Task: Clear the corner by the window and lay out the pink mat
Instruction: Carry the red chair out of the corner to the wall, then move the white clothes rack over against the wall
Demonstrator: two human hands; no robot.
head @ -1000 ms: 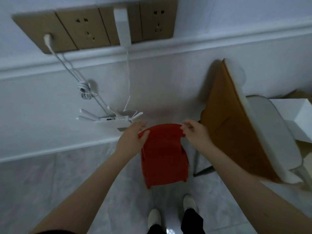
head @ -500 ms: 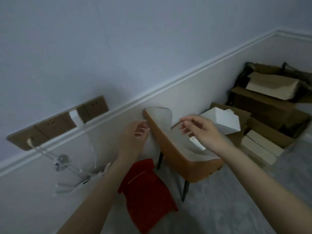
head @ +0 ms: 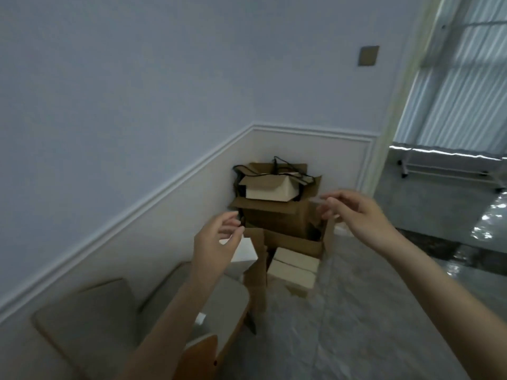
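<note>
A pile of brown cardboard boxes (head: 277, 215) fills the corner beside the window, with an open box (head: 267, 187) and black cords on top and pale flat boxes (head: 292, 271) on the floor in front. My left hand (head: 216, 239) is raised in front of the pile's left side, fingers loosely curled, holding nothing. My right hand (head: 354, 212) is raised in front of the pile's right side, fingers relaxed and empty. Neither hand touches a box. No pink mat is in view.
A beige cushioned chair with an orange-brown shell (head: 153, 319) stands against the left wall at the lower left. A white box (head: 242, 250) lies behind my left hand. The window (head: 461, 78) and a metal rack (head: 450, 163) are at the right. Grey floor (head: 370, 311) spreads at lower right.
The view has swung right, from the red stool and wall sockets to the box pile in the corner. Both hands let go of the stool and stay raised, empty.
</note>
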